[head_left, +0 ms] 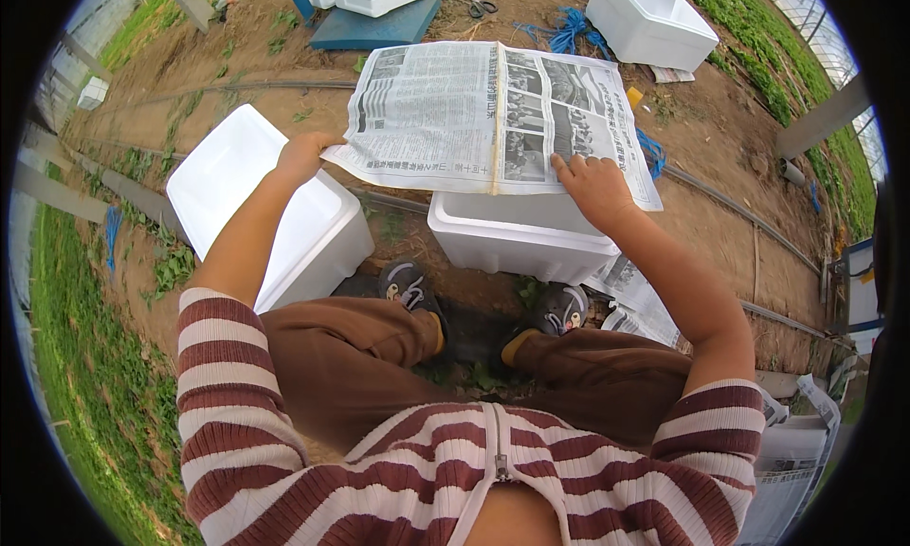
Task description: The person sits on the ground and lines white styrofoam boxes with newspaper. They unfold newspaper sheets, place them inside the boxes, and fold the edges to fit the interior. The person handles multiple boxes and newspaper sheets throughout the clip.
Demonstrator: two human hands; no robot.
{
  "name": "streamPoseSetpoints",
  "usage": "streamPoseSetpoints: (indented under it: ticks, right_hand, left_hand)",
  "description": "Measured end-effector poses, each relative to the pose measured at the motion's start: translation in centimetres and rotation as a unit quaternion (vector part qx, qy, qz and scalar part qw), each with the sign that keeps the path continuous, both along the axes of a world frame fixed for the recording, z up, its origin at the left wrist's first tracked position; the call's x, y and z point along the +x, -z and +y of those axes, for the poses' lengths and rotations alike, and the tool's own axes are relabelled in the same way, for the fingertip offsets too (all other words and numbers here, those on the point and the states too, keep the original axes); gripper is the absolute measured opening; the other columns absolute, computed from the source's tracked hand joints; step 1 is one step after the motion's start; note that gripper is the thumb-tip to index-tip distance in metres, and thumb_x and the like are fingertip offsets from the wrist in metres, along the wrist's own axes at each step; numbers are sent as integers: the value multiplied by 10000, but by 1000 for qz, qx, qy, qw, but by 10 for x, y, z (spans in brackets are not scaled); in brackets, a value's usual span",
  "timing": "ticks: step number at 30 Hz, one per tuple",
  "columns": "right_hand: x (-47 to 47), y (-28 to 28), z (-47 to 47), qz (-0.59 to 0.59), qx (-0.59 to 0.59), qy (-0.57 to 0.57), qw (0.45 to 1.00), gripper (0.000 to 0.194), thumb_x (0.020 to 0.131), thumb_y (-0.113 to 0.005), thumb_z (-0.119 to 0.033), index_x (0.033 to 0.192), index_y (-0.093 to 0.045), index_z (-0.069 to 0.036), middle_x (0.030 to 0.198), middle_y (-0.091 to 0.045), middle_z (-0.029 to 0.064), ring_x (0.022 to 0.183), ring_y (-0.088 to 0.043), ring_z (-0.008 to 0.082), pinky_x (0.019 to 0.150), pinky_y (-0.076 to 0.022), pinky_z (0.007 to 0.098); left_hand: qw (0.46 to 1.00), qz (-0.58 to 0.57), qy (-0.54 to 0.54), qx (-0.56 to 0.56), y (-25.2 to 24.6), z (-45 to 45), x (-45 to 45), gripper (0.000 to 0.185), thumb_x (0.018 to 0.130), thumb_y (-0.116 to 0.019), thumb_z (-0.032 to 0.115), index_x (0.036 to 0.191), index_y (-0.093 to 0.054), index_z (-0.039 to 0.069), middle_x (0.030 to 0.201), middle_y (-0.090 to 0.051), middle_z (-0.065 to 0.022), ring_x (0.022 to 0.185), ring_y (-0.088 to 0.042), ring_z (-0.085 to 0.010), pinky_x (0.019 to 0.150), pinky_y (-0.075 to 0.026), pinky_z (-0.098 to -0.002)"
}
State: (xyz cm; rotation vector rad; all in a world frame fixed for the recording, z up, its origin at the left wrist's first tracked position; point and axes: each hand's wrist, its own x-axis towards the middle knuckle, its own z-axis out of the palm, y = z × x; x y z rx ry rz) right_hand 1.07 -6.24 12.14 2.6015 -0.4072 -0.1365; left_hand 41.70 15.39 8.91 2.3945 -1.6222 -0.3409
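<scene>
An unfolded newspaper sheet with a centre crease spreads between my hands. Its near corner is pinched by my left hand, above the rim of a white foam box that stands tilted on the left. My right hand grips the sheet's near edge, thumb and fingers on the printed side. Under that edge stands a second white foam box, in front of my feet. The sheet covers the far part of this box, so most of its inside is hidden.
More newspaper lies by my right foot, and a stack is at my right side. Farther off are scissors, blue twine, a blue board and another foam box. Thin pipes cross the soil.
</scene>
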Motion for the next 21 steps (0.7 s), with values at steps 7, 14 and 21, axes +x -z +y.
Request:
streamPoseSetpoints:
  ticks: [7,14,21]
  right_hand:
    - [15,13,7,47,34,24,998,436,774,-563,-123,1203,-502,-69,879,-589,36,707,-620,174,561,-467,284]
    - [18,10,15,49,57,56,996,460,762,-578,-120,1212,-500,-69,874,-592,44,695,-624,172,552,-472,281]
    - [22,-21,8,137,253,69,955,453,776,-591,-184,1214,-502,-113,924,-588,87,820,-621,249,668,-490,356]
  left_hand:
    - [992,-121,31,23,-11,-74,-35,344,852,-478,176,1177,-529,77,1101,-549,-174,1063,-485,-350,901,-397,-425]
    - [994,53,-1,-95,51,-172,-131,720,881,-272,606,1400,-260,108,1427,-243,-209,1313,-211,-399,1082,-172,-434]
    - [994,85,-68,-7,65,-182,-141,863,778,-391,704,1419,-219,153,1438,-174,-240,1317,-206,-401,1069,-218,-437]
